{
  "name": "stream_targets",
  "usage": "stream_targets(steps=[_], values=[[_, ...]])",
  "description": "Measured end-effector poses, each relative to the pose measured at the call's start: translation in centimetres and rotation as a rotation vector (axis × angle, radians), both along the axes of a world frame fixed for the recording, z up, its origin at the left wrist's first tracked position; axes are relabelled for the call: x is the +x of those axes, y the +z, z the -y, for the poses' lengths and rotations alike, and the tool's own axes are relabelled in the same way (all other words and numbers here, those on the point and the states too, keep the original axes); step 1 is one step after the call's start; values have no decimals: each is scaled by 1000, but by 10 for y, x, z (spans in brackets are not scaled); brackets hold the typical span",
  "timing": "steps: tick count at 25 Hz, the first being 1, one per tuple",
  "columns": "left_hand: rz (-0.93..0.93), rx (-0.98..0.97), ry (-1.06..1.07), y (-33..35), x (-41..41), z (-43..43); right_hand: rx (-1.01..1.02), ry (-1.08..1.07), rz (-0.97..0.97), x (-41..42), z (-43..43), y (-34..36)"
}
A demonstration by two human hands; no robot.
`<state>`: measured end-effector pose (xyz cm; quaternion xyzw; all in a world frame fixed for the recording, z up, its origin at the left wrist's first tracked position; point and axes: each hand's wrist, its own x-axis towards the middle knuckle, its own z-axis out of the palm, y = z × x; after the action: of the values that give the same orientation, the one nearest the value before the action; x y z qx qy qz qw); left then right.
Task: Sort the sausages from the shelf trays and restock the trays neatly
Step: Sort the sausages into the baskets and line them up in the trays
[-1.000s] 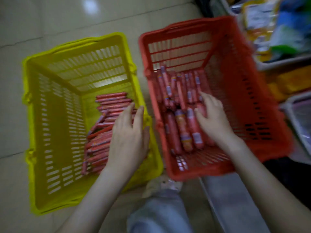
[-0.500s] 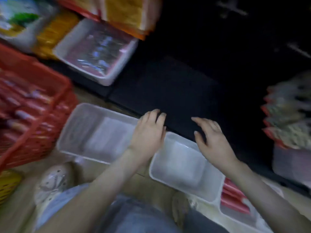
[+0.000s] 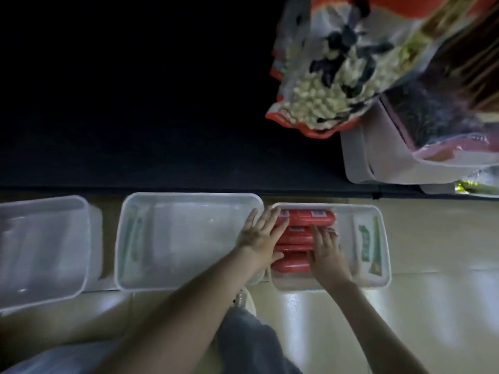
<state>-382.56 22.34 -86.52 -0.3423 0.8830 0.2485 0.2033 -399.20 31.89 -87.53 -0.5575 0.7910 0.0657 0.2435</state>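
On the floor at 4 o'clock from the middle of the view, the right tray (image 3: 386, 255) holds the red sausages (image 3: 295, 238). They lie side by side with their long axes running 9 to 3 o'clock, row after row from 12 toward 6. Your left hand (image 3: 260, 236) lies flat across the tray's 9 o'clock rim, its straight fingers on the sausages' left ends and gripping nothing. Your right hand (image 3: 328, 256) rests on their right ends with its fingers spread toward 12 o'clock, pressing rather than clasping. The sausages sit between your palms and both hands touch them, so I judge neither is nearer, and any squeeze or lift should run along that 9-to-3 axis. The middle tray (image 3: 189, 238), holding no sausages, sits just at 9 o'clock of your left hand. Your hands cover both ends of the row, so I cannot tell the count or whether there is a lower layer. The left tray (image 3: 40, 252) is cut off at the frame edge. The shelf at 12 o'clock is black, and the snack bags (image 3: 332, 76) at 1 o'clock are blurred.
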Motion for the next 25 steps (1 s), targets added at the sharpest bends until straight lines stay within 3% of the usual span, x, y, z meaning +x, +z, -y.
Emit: stream_targets(steps=[3, 9, 17, 23, 25], values=[[142, -8, -12, -34, -10, -17, 41, 107, -43, -14, -2, -33], [78, -20, 28, -53, -8, -29, -125, 436, -87, -18, -22, -70], [37, -51, 52, -59, -8, -31, 36, 243, -14, -21, -22, -77], [15, -53, 48, -59, -7, -32, 83, 403, -20, -40, -15, -80], [22, -55, 38, -58, -7, -31, 174, 351, 29, -36, -14, -64]])
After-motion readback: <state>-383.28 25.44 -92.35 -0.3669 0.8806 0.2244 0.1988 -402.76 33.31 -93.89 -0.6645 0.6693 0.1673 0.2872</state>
